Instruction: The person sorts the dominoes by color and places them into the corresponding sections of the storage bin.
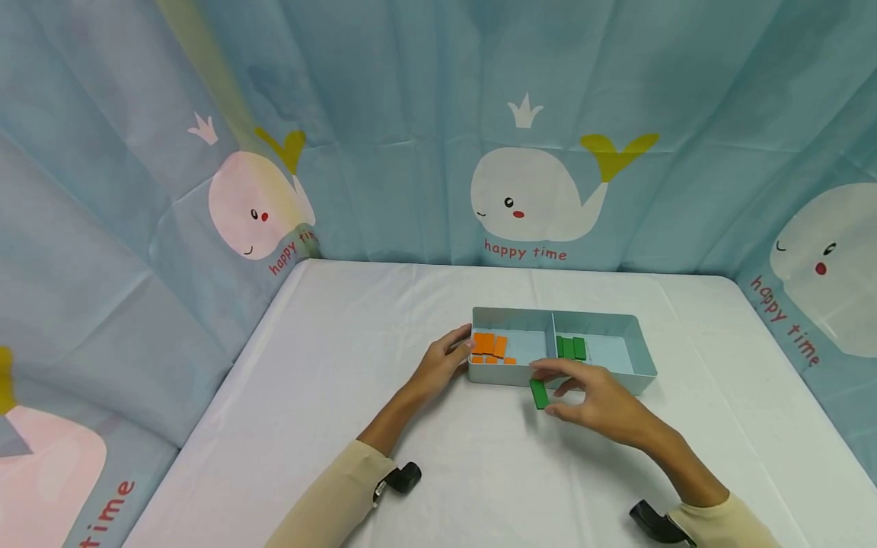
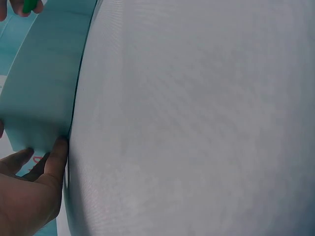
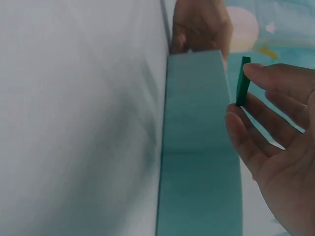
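My right hand (image 1: 599, 399) pinches a flat green block (image 1: 539, 394) between thumb and fingers, just in front of a pale blue two-compartment box (image 1: 508, 374). In the right wrist view the green block (image 3: 243, 81) stands edge-on between thumb and fingertips. My left hand (image 1: 440, 367) holds the left end of the box, thumb at the rim and fingers against the outside; in the left wrist view the hand (image 2: 37, 191) meets the box's end. Several orange blocks (image 1: 483, 343) lie in the left compartment. Several green blocks (image 1: 571, 348) sit in the right compartment, beside the divider (image 1: 554, 335).
A white cloth covers the table (image 1: 342, 342). Behind and at the sides hangs a blue curtain (image 1: 397, 205) with whale prints. Black wrist devices (image 1: 404, 478) are worn at both sleeves.
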The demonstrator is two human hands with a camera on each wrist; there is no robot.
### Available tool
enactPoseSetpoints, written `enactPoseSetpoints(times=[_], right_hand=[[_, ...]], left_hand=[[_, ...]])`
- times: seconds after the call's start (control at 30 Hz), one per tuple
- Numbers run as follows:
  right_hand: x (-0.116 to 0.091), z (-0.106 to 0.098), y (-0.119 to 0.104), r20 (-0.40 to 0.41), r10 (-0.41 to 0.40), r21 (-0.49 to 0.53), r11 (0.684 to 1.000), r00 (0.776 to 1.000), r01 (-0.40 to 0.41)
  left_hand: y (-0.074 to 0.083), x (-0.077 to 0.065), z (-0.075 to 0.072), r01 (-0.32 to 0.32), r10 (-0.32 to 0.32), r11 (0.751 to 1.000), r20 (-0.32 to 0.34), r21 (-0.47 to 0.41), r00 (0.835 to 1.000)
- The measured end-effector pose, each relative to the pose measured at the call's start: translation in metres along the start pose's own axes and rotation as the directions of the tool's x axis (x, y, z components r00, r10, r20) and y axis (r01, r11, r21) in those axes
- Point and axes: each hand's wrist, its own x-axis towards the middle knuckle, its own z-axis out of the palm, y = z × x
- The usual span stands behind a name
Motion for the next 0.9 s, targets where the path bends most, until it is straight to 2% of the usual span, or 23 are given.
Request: enactPoseSetpoints(times=[0.1,0.2,0.67,0.9], right_hand=[[-0.003,-0.008,0.002,-0.036,-0.034,-0.02,0.999,0.999,0.033],[-0.006,-0.016,0.004,-0.062,-0.035,-0.025,0.999,0.997,0.033],[-0.015,-0.053,0.011,-0.155,0.006,-0.082,0.996,0.988,-0.019],[-0.016,-0.064,0.019,-0.179,0.03,-0.13,0.99,0.983,-0.054]], left_hand=[[0.0,0.0,0.0,0.006,-0.006,1.0,0.0,0.002,1.0],[0.0,-0.001,0.0,0.001,-0.001,1.0,0.002,0.004,1.0],[0.0,-0.001,-0.001,-0.007,0.007,1.0,0.017,-0.015,1.0],[0.0,0.0,0.0,-0.008,0.008,1.0,0.003,0.014,1.0]])
